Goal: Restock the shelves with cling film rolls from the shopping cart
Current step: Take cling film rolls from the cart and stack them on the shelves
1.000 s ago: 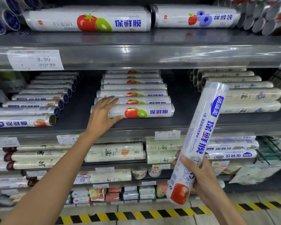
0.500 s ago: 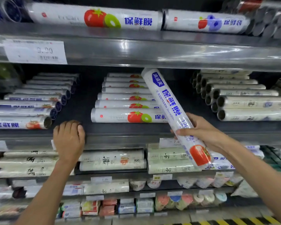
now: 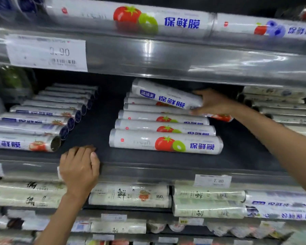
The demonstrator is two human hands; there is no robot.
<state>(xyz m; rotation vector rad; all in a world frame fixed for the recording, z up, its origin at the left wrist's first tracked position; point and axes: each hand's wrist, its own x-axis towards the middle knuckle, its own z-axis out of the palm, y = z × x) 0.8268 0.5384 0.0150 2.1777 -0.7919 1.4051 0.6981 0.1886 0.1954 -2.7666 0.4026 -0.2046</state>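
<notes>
My right hand (image 3: 213, 104) grips a white cling film roll (image 3: 166, 96) with blue lettering and a red tomato at its right end. The roll lies almost level, tilted down to the right, on top of the middle stack of tomato-and-kiwi rolls (image 3: 164, 142) deep in the middle shelf. My left hand (image 3: 79, 169) holds the front lip of that middle shelf (image 3: 148, 171), fingers curled over its edge, left of the stack. The shopping cart is out of view.
Blue-capped rolls (image 3: 42, 119) lie in a row at the shelf's left and pale rolls (image 3: 281, 105) at its right. The upper shelf rail (image 3: 166, 59) with a price tag (image 3: 46, 52) hangs low overhead. Dark bare shelf shows between the rows. Lower shelves hold more rolls.
My right hand has carried the roll from upright in front of the shelf into the shelf and laid it nearly flat on the middle stack. My left hand left that stack and took the shelf edge.
</notes>
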